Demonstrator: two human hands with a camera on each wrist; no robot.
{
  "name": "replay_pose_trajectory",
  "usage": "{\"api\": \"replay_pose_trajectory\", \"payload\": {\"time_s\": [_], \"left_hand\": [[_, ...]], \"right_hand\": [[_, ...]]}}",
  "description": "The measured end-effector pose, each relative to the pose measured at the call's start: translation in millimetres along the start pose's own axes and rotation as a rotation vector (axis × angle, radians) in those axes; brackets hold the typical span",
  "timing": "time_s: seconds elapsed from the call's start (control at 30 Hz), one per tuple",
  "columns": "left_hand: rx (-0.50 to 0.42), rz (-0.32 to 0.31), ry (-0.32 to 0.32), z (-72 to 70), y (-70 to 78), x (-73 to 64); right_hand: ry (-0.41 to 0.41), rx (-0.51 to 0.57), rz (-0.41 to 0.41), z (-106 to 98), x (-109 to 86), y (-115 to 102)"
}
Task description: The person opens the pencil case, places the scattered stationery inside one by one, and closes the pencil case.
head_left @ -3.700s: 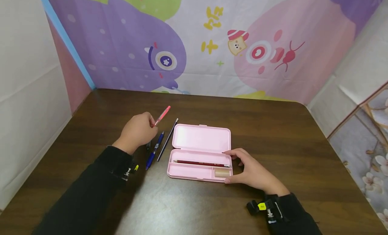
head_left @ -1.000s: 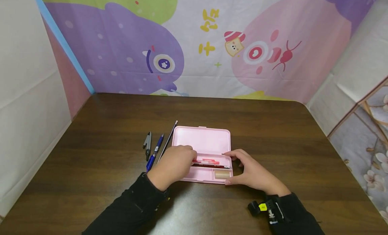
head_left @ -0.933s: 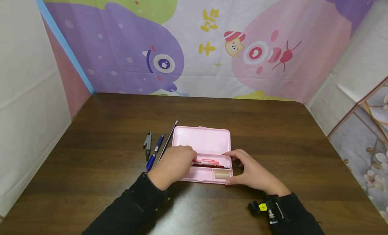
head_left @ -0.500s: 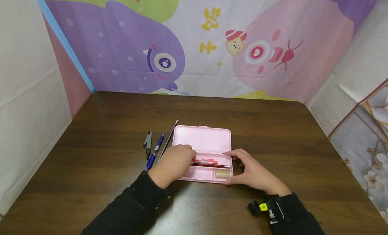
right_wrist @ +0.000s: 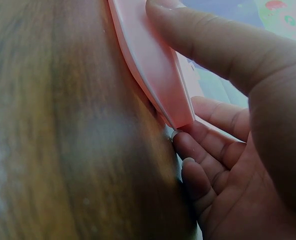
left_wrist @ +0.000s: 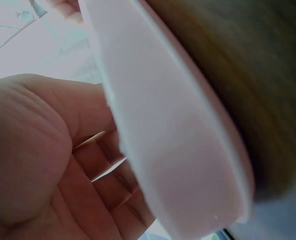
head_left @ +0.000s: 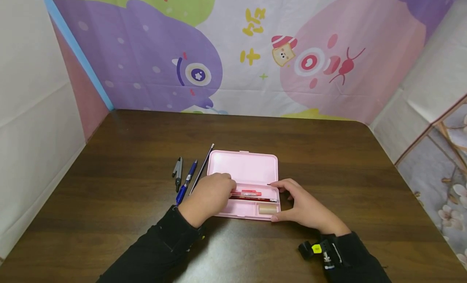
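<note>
A pink pencil case (head_left: 243, 167) lies with its lid laid back on the table. In its long compartment are a dark red pencil (head_left: 251, 199) and a red gel pen (head_left: 251, 192) beside it. My left hand (head_left: 211, 196) reaches into the case and pinches the pen's left end; the fingertips are hidden behind the case wall in the left wrist view. My right hand (head_left: 303, 204) grips the right end of the case, its thumb (right_wrist: 203, 35) on the front side and fingers at the far side. A beige eraser (head_left: 267, 209) sits in the small compartment.
Left of the case lie a grey pen (head_left: 178, 175), a blue pen (head_left: 187, 181) and a dark pencil (head_left: 202, 168) on the brown wooden table (head_left: 321, 153). A cartoon-printed curtain (head_left: 248, 88) stands behind the table.
My left hand has brought the red pen from the left of the case into its long compartment. Over the last second the pen has shifted slightly left. My right hand has stayed on the case.
</note>
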State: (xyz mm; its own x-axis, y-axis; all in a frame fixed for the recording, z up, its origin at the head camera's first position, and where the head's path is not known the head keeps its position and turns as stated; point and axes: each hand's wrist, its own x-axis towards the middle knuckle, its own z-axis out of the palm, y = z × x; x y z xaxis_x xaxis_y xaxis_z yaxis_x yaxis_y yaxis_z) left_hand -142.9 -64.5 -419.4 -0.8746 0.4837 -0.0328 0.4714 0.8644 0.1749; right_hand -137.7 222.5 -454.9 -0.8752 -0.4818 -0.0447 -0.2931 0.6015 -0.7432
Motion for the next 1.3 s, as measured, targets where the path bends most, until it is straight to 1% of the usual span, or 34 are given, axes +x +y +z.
{"api": "replay_pose_trajectory", "payload": {"time_s": [0.23, 0.6, 0.83, 1.07, 1.3], "left_hand": [[-0.011, 0.004, -0.008, -1.9, 0.4, -2.3], [0.026, 0.009, 0.006, -4.4, -1.1, -3.6], [0.002, -0.013, -0.014, -6.4, -2.1, -3.9], [0.009, 0.002, -0.022, -7.4, -2.4, -4.6], [0.022, 0.0, -0.025, -8.7, -2.4, -5.8]], "right_hand": [[0.001, -0.012, -0.001, -0.5, 1.3, -0.7], [-0.012, -0.02, -0.001, -1.0, 2.4, -0.8], [-0.013, -0.012, 0.011, -1.3, 0.8, -1.2], [-0.011, -0.016, -0.004, -1.8, 0.9, -0.8], [-0.012, -0.017, -0.006, -1.8, 0.9, -1.5]]}}
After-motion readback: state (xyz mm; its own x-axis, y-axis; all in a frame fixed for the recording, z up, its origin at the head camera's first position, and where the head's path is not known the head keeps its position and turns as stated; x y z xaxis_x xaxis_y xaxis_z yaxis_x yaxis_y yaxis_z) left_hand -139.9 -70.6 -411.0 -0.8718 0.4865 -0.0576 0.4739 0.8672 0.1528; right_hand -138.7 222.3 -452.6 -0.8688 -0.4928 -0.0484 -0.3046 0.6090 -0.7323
